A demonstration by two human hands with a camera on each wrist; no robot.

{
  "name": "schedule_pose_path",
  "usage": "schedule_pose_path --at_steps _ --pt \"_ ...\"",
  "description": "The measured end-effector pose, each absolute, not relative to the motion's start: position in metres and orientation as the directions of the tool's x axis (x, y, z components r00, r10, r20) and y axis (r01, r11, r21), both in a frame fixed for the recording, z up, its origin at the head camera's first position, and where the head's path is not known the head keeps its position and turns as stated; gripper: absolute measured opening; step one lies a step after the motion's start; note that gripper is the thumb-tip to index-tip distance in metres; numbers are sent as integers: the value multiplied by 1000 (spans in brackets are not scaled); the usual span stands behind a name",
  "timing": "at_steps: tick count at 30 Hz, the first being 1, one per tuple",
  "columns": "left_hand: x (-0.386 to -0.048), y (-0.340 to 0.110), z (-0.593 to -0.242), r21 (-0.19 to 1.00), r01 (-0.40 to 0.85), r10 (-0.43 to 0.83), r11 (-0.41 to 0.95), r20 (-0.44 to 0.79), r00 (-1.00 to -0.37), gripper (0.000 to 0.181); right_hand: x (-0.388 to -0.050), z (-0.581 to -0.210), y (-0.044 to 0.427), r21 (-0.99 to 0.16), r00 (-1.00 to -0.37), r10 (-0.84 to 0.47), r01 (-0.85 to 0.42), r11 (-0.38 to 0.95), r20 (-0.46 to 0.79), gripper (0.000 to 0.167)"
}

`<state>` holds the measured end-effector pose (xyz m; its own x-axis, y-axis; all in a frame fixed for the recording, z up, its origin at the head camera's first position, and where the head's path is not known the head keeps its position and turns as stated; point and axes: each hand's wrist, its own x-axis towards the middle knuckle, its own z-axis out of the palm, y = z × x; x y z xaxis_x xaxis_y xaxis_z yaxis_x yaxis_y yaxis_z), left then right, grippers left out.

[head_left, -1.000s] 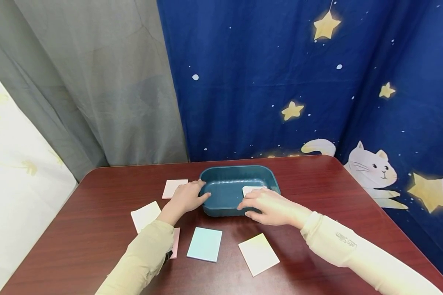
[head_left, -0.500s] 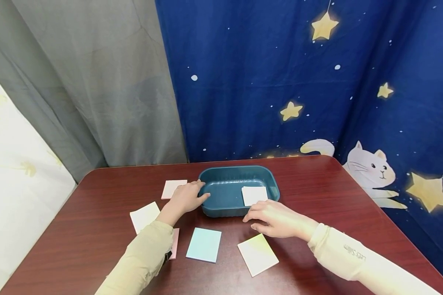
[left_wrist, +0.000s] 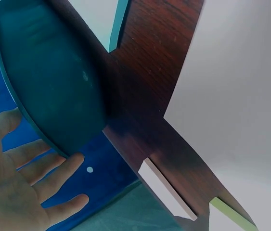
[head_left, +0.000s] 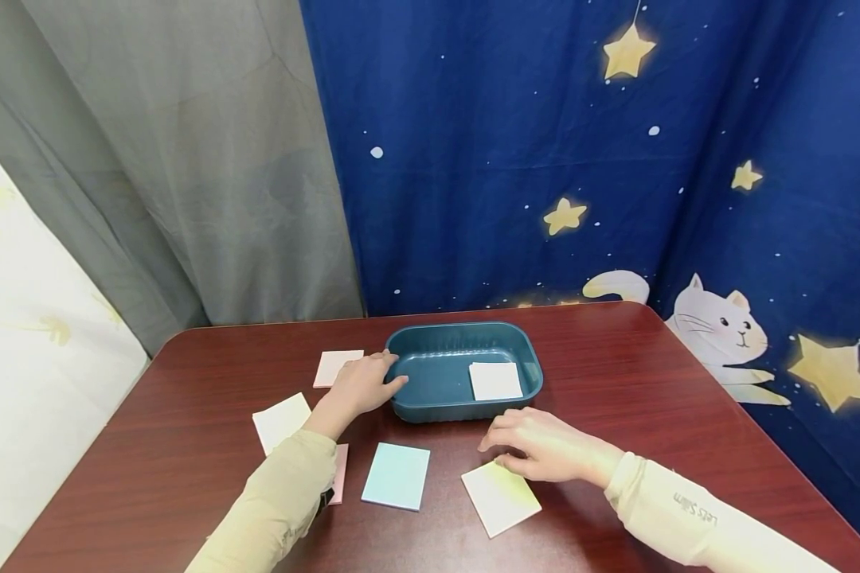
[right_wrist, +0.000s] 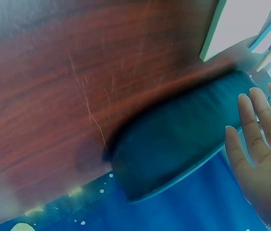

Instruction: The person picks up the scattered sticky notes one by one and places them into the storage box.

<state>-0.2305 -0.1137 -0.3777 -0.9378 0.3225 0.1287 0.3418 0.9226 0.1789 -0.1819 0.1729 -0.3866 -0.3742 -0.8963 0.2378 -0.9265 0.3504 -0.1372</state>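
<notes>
Fingers (left_wrist: 60, 177) at glossy, round-cornered tray (head_left: 430, 383)

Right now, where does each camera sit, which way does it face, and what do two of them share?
Head: worn on the head, facing forward and down over the table and blue bin to the curtains; the left grip, right grip and both sleeves show.
Left wrist: on that wrist, facing the bin's rim; the left grip's palm and fingers show.
Right wrist: on that wrist, facing the bin and tabletop; the right grip's fingers show.
Shared: both wrist views show the bin, table and blue curtain.
</notes>
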Motion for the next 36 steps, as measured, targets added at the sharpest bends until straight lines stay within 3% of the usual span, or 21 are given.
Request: schedule_pose_path --at_steps 21,36 --pt "-230 -113 -377 185 333 315 925 122 -941 51 -175 -408 177 -167 -400 -899 -913 373 178 27" --pt "-230 -113 -378 198 333 312 922 127 -941 50 -170 -415 180 -190 -440 -897 -885 425 39 62"
